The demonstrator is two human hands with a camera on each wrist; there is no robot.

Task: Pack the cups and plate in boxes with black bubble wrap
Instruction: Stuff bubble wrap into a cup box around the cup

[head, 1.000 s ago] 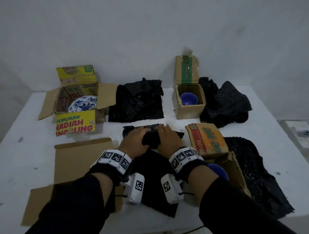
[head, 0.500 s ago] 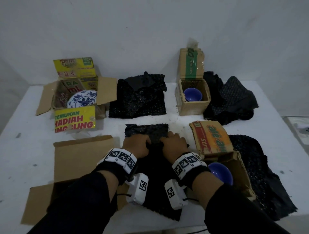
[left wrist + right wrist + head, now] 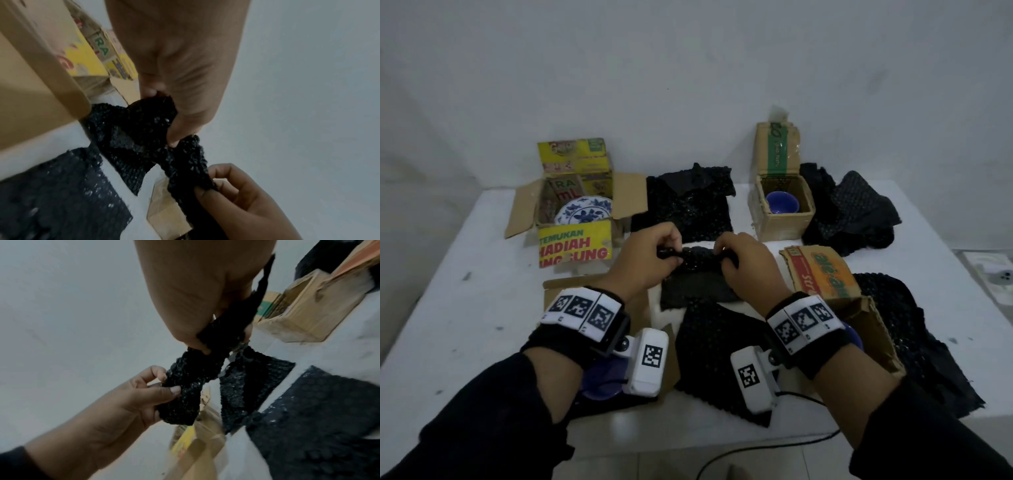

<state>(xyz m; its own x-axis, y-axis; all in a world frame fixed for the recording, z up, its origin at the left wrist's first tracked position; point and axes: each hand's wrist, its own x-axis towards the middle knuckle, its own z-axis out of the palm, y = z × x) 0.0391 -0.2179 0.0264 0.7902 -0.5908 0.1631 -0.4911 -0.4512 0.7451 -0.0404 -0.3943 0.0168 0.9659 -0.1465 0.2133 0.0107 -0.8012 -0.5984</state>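
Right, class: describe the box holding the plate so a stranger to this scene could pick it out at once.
Start at the white table and look to its far left corner. There stands an open cardboard box with yellow printed panels, a blue-and-white patterned plate leaning inside. The other open boxes hold plain blue cups; only this one has yellow panels with red lettering.

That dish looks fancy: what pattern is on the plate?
Blue floral on white; the plate shows best in the head view.
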